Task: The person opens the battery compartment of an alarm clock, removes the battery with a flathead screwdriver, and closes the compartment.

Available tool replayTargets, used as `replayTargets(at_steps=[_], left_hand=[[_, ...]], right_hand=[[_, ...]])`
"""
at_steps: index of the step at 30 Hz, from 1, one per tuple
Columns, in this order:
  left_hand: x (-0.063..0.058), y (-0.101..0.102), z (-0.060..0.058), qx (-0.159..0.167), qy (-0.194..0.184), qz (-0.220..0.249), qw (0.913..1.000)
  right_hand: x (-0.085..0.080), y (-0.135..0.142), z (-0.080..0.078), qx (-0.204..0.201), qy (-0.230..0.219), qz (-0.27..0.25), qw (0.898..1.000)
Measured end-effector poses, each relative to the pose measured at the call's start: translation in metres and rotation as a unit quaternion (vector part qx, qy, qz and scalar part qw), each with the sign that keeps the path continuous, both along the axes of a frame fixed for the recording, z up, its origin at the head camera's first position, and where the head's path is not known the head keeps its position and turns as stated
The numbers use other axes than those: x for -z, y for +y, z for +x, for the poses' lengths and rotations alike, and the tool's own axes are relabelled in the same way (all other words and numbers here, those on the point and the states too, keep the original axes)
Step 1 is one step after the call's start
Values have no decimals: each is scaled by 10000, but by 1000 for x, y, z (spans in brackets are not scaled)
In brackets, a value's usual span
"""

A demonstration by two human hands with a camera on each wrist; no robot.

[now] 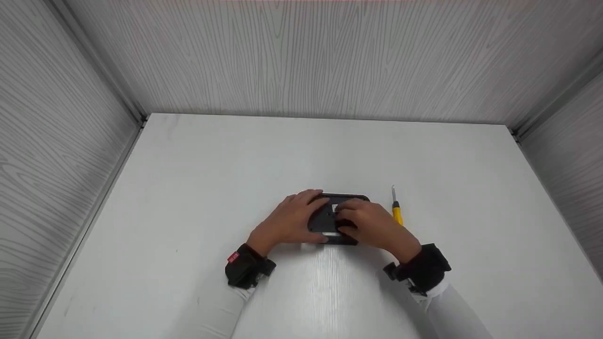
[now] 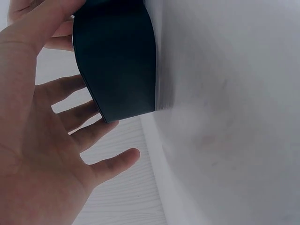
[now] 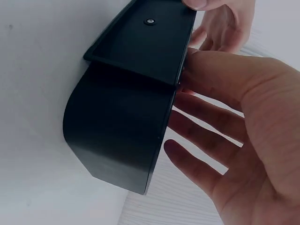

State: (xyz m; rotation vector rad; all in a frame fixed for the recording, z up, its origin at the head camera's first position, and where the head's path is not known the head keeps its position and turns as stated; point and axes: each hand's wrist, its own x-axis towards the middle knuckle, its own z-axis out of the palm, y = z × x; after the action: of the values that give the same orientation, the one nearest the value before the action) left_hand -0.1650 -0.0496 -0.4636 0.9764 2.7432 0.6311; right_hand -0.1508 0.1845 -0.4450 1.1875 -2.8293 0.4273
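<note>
A black box-shaped device (image 1: 322, 220) lies on the white table, with a small white label on its upper face. My left hand (image 1: 294, 220) grips its left end, thumb along the near edge and fingers at the far edge. Bent over the device's right part, my right hand (image 1: 370, 223) has its thumb and fingertips at the upper face; I cannot tell whether they pinch something small. In the right wrist view a screw (image 3: 150, 21) sits in a recessed panel (image 3: 140, 47) on the device's side. That hand's other fingers (image 3: 201, 136) spread beyond the device.
A screwdriver (image 1: 396, 212) with a yellow and black handle lies to the right of the device, its tip toward the back. Grey wood-grain walls (image 1: 301, 56) enclose the white table (image 1: 235, 146) at the back and both sides.
</note>
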Motion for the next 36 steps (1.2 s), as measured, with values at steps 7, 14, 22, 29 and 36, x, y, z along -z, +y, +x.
replayTargets(at_steps=[7,14,22,29,36], left_hand=[[1,0,1,-89,-284,266,9992],[0,1,2,-145,-515,362,9979],[-2,1,1,-159,-493,339,9981],[-2,2,1,-155,-461,272,9984],[-2,2,1,-159,-487,307,9982]], right_hand=[[-5,-6,1,8,13,241,9997],[-10,-10,2,-258,269,512,9980],[-9,-11,3,-443,489,721,9952],[-10,-12,3,-565,741,891,9916],[-11,-12,3,-583,798,1049,9896]])
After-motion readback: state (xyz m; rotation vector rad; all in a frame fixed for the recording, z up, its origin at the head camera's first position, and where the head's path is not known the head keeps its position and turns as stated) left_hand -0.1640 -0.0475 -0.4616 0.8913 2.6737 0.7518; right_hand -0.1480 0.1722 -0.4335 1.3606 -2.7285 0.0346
